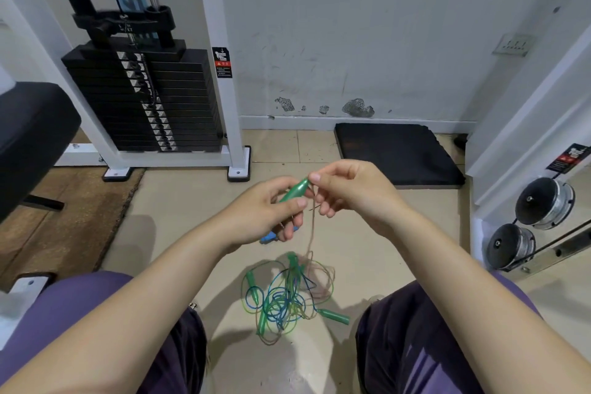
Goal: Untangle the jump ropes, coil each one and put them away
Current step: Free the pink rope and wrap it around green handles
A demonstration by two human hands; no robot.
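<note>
Below my hands, tangled ropes [287, 294] lie heaped; my left hand [268, 211] grips a green handle [294, 190], my right hand [348, 187] pinches its tip.

Left hand [268, 211]: my fingers curled around a green handle [294, 190].
Right hand [348, 185]: my fingertips pinched its tip.

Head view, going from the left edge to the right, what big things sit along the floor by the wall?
Black bench pad → weight stack → black mat → round weights.
</note>
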